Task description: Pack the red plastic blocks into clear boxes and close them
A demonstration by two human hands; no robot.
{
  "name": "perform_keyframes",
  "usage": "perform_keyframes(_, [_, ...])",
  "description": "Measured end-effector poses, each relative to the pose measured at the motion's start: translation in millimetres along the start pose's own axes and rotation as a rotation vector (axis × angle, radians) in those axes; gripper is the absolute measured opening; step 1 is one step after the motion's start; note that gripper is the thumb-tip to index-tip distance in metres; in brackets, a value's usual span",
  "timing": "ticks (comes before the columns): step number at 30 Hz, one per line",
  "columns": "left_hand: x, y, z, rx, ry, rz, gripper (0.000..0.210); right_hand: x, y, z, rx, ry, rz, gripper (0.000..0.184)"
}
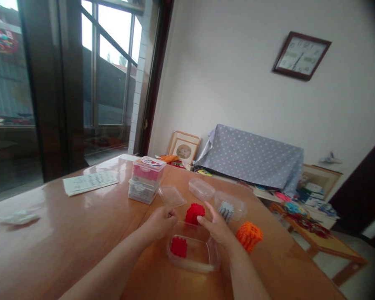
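Note:
A clear plastic container (193,266) stands on the table in front of me, with a red notched foam-like piece (178,246) lying inside at its left. Just behind its far rim is a stack of red notched pieces (194,213). My left hand (162,221) is closed above the container's left rim, fingers curled together; anything in them is hidden. At the right side of the red stack, my right hand (217,227) has its thumb and forefinger apart, the thumb overlapping the stack's edge. A stack of orange notched pieces (249,236) stands right of that hand.
Grey-blue pieces (226,209) sit by a clear tub (239,207), near another clear tub (201,189) and a flat clear lid (172,196). Two stacked lidded boxes (146,179) stand further left. Papers (90,182) and a crumpled wrapper (18,217) lie on the left.

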State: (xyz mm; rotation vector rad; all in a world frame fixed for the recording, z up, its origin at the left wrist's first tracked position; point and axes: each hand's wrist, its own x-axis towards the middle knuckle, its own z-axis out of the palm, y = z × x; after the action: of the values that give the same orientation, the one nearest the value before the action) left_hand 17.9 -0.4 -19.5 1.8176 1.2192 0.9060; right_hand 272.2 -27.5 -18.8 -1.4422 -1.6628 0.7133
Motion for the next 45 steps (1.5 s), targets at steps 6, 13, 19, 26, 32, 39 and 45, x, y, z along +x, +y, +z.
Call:
perform_keyframes(6, [0, 1, 0.3, 0.003, -0.011, 0.004, 0.013, 2, -8, 1, 0.057, 0.015, 0.045, 0.068])
perform_keyframes(13, [2, -3, 0.4, 0.016, -0.009, 0.021, 0.014, 2, -13, 0, 0.062, 0.045, 0.018, 0.057])
perform_keyframes(19, [-1, 3, -1.5, -0.001, -0.019, -0.006, 0.017, -9, -34, -11, 0.007, 0.090, -0.064, 0.055])
perform_keyframes(26, [-1, 4, -1.6, 0.028, -0.048, -0.012, 0.017, -44, -65, 3, 0.039, -0.373, 0.011, 0.043])
perform_keyframes(32, [-3, 8, -1.8, 0.026, -0.035, -0.017, 0.016, -46, -57, 18, -0.198, -0.396, 0.045, 0.041])
perform_keyframes(39, [-5, 8, -1.5, -0.004, -0.096, -0.039, 0.014, -44, -61, 29, -0.363, -0.399, 0.058, 0.033])
perform_keyframes(45, [-6, 7, -1.1, 0.009, -0.095, -0.026, 0.018, -43, -63, 33, -0.385, -0.386, 0.086, 0.031])
